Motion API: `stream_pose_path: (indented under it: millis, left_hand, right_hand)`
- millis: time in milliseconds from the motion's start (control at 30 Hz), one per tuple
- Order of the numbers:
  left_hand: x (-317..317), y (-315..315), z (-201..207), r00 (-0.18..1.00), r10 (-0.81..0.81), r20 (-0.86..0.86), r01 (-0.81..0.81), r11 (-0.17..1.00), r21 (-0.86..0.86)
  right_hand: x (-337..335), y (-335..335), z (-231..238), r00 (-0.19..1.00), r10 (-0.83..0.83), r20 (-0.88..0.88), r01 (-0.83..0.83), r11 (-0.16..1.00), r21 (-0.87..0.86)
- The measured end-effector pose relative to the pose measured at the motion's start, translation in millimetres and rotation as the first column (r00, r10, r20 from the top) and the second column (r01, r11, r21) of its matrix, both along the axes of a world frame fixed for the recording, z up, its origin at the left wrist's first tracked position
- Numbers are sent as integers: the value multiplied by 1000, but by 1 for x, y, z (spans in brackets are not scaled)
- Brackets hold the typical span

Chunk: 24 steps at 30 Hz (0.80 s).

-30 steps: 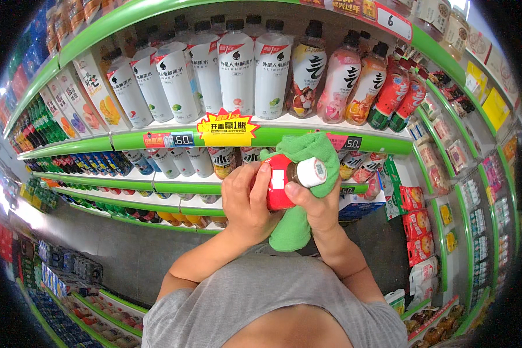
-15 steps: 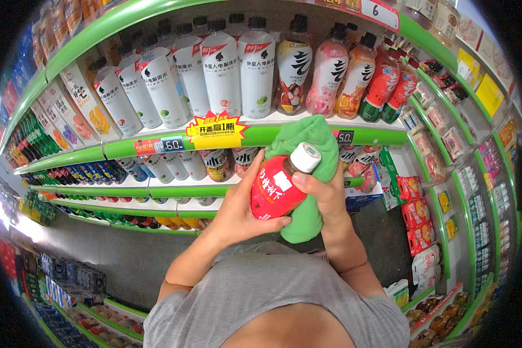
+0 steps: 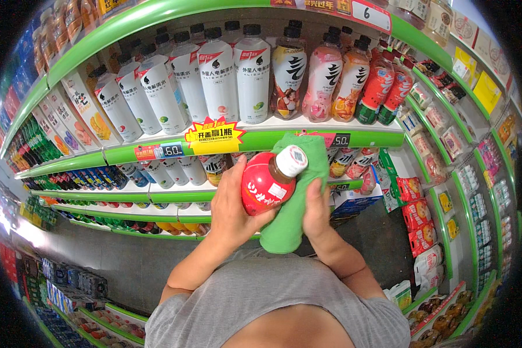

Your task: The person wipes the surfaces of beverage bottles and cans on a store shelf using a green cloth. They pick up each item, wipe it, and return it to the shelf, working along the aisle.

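My left hand (image 3: 231, 210) is wrapped round a bottle (image 3: 265, 187) with a red label and a white cap. The bottle is tilted, its cap up and to the right. A green cloth (image 3: 290, 220) lies against the bottle's right side. My right hand (image 3: 318, 211) is closed on that cloth and presses it toward the bottle; its fingers are partly hidden behind the cloth. Both hands are in front of the shelf edge, above my grey shirt.
Ahead, a green-edged shelf (image 3: 342, 137) bears white-labelled bottles (image 3: 217, 78) and several coloured bottles (image 3: 329, 81). A yellow and red promotion sign (image 3: 214, 136) sticks out from its edge. Lower shelves hold more drinks. Packaged goods fill racks (image 3: 458, 191) at right.
The bottle has turned in my left hand, so its label and cap face differently. My right thumb has come off the bottle, and the right hand and cloth have shifted slightly left and down.
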<state>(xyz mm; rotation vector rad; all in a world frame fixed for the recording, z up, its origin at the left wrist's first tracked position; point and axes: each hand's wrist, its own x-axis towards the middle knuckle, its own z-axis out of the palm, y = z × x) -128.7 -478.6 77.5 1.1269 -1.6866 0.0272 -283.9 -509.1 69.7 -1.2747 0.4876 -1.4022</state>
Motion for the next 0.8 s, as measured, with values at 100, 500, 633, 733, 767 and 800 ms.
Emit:
stream_pose_path:
  millis: [100, 500, 633, 733, 767, 800]
  left_hand:
    - [1, 1, -8, 999, -43, 8, 43, 999, 10]
    - [-7, 3, -13, 999, -3, 37, 3, 1000, -5]
    - [-12, 1, -12, 975, -89, -201, 100, 994, 46]
    - [-10, 2, 0, 962, -138, -235, 165, 981, 101]
    - [-9, 1, 2, 955, -178, -237, 213, 968, 129]
    - [-8, 1, 4, 945, -220, -242, 261, 952, 157]
  right_hand:
    - [-10, -10, 12, 981, 19, 192, -26, 999, 34]
    - [-13, -15, 44, 997, 72, 21, -72, 997, -6]
    - [9, -7, 23, 995, 67, 80, -69, 997, 17]
    - [10, -4, 9, 999, 26, 34, -23, 997, -74]
    - [7, -6, 10, 999, 36, 36, -34, 997, -68]
    - [5, -7, 11, 998, 44, 38, -42, 997, -62]
